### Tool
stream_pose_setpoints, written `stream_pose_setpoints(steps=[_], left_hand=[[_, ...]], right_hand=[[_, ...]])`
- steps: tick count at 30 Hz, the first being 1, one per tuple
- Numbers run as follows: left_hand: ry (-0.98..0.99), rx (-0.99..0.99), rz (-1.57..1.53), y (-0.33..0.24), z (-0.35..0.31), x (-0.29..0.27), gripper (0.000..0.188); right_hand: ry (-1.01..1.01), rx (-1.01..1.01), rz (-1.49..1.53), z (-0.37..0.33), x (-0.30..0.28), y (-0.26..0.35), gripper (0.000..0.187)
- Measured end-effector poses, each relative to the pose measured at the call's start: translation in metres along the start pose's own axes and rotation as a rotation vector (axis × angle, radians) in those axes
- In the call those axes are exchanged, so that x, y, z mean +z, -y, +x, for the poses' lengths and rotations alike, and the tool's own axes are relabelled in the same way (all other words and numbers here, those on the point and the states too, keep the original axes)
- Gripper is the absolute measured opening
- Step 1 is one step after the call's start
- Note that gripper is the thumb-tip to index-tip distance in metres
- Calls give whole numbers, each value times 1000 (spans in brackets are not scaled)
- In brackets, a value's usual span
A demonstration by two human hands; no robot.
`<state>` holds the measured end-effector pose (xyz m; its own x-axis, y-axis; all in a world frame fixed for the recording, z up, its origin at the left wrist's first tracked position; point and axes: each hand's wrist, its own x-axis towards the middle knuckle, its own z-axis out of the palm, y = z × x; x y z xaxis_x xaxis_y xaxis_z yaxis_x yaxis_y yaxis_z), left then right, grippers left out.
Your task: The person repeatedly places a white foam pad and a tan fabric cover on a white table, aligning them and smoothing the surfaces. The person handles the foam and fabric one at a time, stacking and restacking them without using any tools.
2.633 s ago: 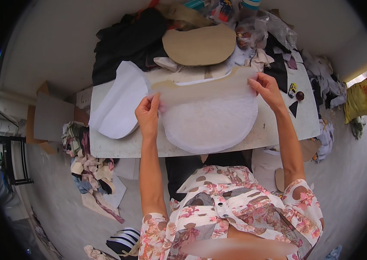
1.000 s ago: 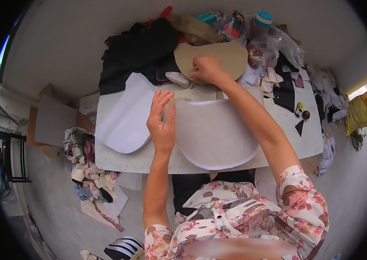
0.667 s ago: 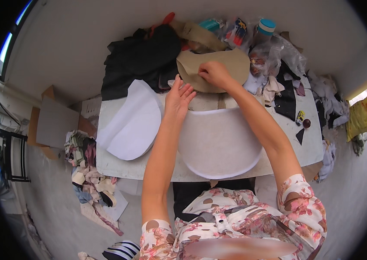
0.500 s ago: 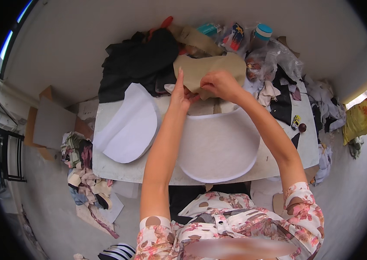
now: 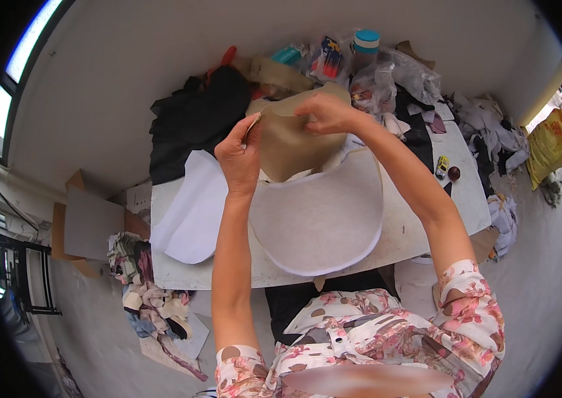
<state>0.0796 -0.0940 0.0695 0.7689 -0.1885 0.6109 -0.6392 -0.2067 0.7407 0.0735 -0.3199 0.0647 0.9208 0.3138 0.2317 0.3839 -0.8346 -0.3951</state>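
Note:
Both my hands hold a tan fabric piece (image 5: 294, 149) raised above the back of the table. My left hand (image 5: 240, 156) pinches its left edge between thumb and fingers. My right hand (image 5: 328, 114) is closed on its upper right part, the fingers curled into the cloth. Below the fabric lies a rounded whitish fabric panel (image 5: 321, 219) with a white border, reaching the table's front edge. To the left of it, partly behind my left forearm, rests a white curved sheet (image 5: 191, 209) with a fold along it.
Black cloth (image 5: 194, 123) is heaped at the back left of the table (image 5: 420, 225). A blue-lidded jar (image 5: 366, 43) and clear plastic bags (image 5: 374, 86) stand behind. A toy car (image 5: 442, 167) and a dark ball (image 5: 453, 173) lie right. Scraps (image 5: 155, 298) hang at the left.
The tan fabric has been lifted and opened out, its lower edge hanging toward me. My left hand has moved left and turned, now pinching the edge. The view has shifted a little.

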Motion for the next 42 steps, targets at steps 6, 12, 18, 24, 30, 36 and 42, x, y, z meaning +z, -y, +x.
stream_pose_setpoints(steps=[6,12,18,24,30,36,42], left_hand=[[-162,-34,-186,-3,-3,-35,20],[-182,-98,-377,-7,-7,-55,28],[-113,-232,-527,-32,-21,-77,27],[-25,-373,-748,-39,-63,-102,23],[18,-511,-824,-38,-97,-112,23],[16,-626,-832,-12,-109,-105,21],[41,-766,-578,28,-109,-80,25]], right_hand=[[-228,136,278,-60,-42,-29,22],[-458,118,854,-91,-56,-1,19],[-659,91,859,-116,-66,39,25],[-614,124,1038,-151,-56,66,31],[-568,229,1062,-175,-44,80,29],[-536,308,1070,-172,-23,74,27],[-411,442,987,-162,7,39,27]])
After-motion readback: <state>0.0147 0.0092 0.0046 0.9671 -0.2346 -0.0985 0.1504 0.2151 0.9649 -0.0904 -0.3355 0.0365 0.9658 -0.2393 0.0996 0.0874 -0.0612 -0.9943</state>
